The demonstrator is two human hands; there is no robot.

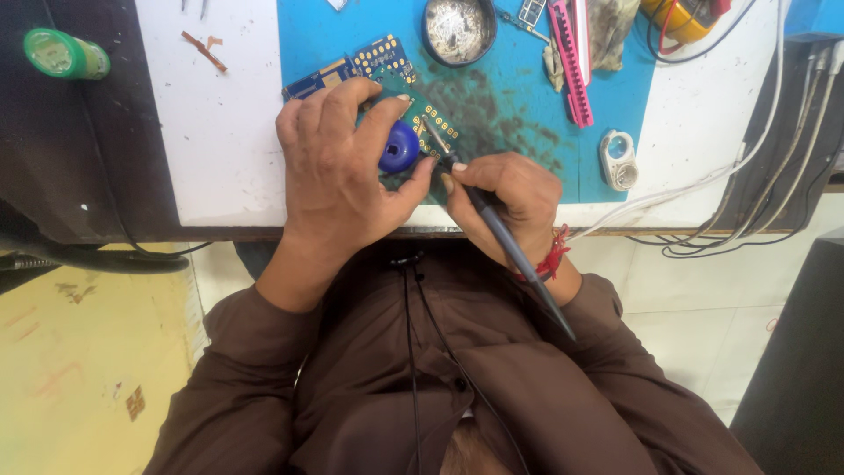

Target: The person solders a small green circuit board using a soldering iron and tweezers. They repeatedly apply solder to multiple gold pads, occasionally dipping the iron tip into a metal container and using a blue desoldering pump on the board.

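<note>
My left hand (338, 163) presses down on a green circuit board (432, 123) with gold pads and curls around a small blue round object (401, 148). My right hand (510, 198) grips a dark soldering iron (505, 242) like a pen, its metal tip touching the board's pads beside the blue object. A blue circuit board (352, 66) lies just beyond my left fingers. All this rests on a stained blue work mat (519, 114) near the table's front edge.
A round tin of metal wool (458, 29), a pink tool (571, 66), a dirty cloth (608, 26), a yellow meter (681, 18) and a small loupe (619, 160) lie further back. White cables (756, 149) hang right. A green-capped container (64, 53) lies at left.
</note>
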